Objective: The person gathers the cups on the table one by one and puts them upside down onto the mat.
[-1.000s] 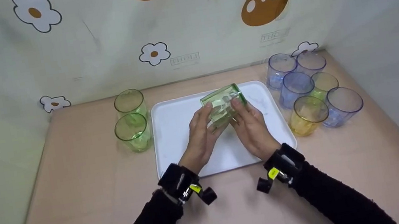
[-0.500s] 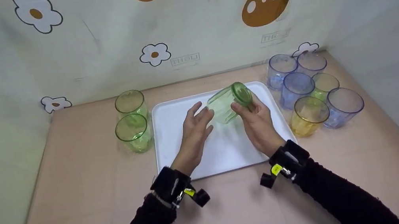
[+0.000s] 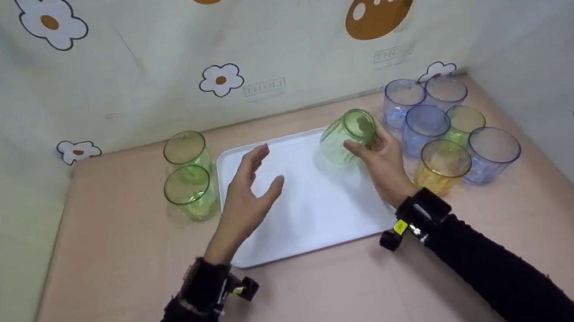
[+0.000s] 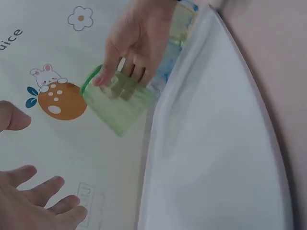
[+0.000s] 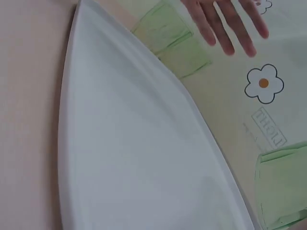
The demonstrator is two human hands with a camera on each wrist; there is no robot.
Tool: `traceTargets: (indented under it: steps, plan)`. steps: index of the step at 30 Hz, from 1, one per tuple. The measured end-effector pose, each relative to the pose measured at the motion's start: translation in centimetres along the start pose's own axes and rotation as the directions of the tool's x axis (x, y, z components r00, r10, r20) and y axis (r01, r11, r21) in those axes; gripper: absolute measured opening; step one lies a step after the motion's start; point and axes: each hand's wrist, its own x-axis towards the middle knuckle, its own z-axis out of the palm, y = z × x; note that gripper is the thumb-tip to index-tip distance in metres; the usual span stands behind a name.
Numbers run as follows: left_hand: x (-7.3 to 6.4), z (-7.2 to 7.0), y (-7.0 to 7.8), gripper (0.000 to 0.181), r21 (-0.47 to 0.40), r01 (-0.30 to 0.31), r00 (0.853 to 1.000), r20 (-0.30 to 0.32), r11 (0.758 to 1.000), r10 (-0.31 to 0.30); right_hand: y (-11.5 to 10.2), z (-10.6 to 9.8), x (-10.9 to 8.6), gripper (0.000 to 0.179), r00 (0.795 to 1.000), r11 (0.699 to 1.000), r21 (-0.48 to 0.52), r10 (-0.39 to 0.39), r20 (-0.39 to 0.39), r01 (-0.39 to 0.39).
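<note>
My right hand [image 3: 389, 168] holds a clear green tumbler [image 3: 336, 144], tilted, above the right rear part of a white tray [image 3: 307, 215]. In the left wrist view, the thumb lies near one rim of the green tumbler [image 4: 115, 108], with the other fingers on its far side. Nothing is in my left hand [image 3: 242, 202], which hovers over the tray's left side with thumb and fingers apart. The right wrist view catches the left hand's fingers [image 5: 228, 24] pointing downward and part of the held tumbler at the lower right edge.
Two green tumblers [image 3: 192, 190] stand left of the tray. Close together at its right stand several tumblers: blue ones [image 3: 425, 130], a yellow one [image 3: 441, 168] and a green one [image 3: 466, 124]. A patterned cloth wall [image 3: 145, 62] rises behind the table [image 3: 106, 258].
The tumbler was between both hands. My left hand has let go and moved left; my right hand has carried the tumbler rightward and turned it.
</note>
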Motion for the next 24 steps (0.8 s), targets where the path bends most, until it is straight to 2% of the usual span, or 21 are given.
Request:
traceTargets:
  steps: [3,7,12,14,16,18,21,24]
  plan:
    - [-0.8,-1.2,0.0,0.062,0.195,-0.092,0.996,0.039,0.977,0.086,0.1,-0.5,0.7,0.083,1.000,0.999,-0.051,-0.007,-0.001,0.007]
    - [-1.4,-2.6,-0.2,0.058,0.343,-0.155,0.988,0.066,0.926,0.141,0.2,-1.0,1.3,0.083,1.000,0.993,-0.114,0.018,-0.006,-0.019]
    - [-1.9,-4.5,-0.7,0.054,0.479,-0.184,0.983,0.076,0.858,0.169,0.3,-1.5,1.9,0.084,0.998,0.982,-0.181,0.059,-0.009,-0.060]
    - [-2.2,-5.2,-0.8,0.054,0.534,-0.185,0.982,0.071,0.825,0.174,0.4,-1.7,2.0,0.083,0.998,0.976,-0.205,0.068,-0.018,-0.070]
    - [-2.4,-5.9,-1.0,0.056,0.568,-0.170,0.984,0.051,0.805,0.172,0.5,-1.9,2.2,0.083,0.997,0.971,-0.226,0.070,-0.022,-0.073]
    - [-2.7,-6.7,-1.2,0.060,0.578,-0.136,0.987,0.013,0.805,0.158,0.7,-2.1,2.4,0.082,0.997,0.966,-0.247,0.067,-0.022,-0.071]
    - [-3.1,-7.6,-1.7,0.066,0.561,-0.077,0.989,-0.059,0.824,0.133,0.9,-2.5,2.6,0.080,0.998,0.961,-0.272,0.059,-0.007,-0.059]
    - [-3.4,-8.4,-2.3,0.071,0.539,-0.039,0.984,-0.124,0.842,0.125,1.0,-2.8,2.9,0.076,0.998,0.958,-0.279,0.066,-0.001,-0.063]
